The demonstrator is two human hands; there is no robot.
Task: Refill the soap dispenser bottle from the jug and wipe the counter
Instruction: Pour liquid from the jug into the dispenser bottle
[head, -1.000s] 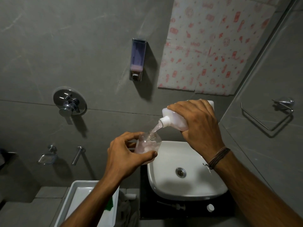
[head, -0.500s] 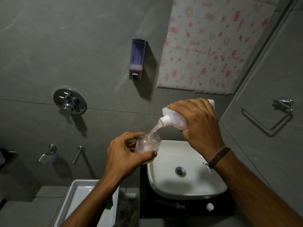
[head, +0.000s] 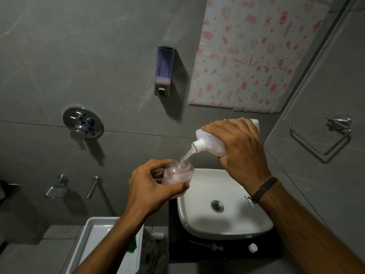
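Soap (head: pixel 187 154), pale pink, in a thin stream from spout to open neck. Above it, tilted spout-down toward the left: white jug (head: pixel 209 142), gripped from over the top by right hand (head: pixel 244 153), fingers wrapped along the far side, thumb under the near side, clamped on the plastic. Below, upright and uncapped: clear soap dispenser bottle (head: pixel 178 175), partly filled with pink liquid, held in the air by the back left corner of the white basin (head: pixel 199 216). Clasped by left hand (head: pixel 150 187), fingers curled round the far side, thumb pressed across the front near the base. Dark cord bracelet (head: pixel 264 187) round the right wrist.

Under the basin, black counter (head: pixel 174 252). Lying on it near the front edge, pump head (head: pixel 209 247) with its tube, and to the right a small round white cap (head: pixel 253 247), the two apart. Left of the counter, white rectangular tray (head: pixel 92 232) with something green (head: pixel 133 246) at its right wall, partly hidden by the left forearm.

On the grey wall, mounted dispenser (head: pixel 165 70) with a little pink liquid at its bottom, chrome mixer valve (head: pixel 83 123) to the left, red-and-white patterned sheet (head: pixel 256 56) to the right. On the side wall, towel ring (head: pixel 318 139).
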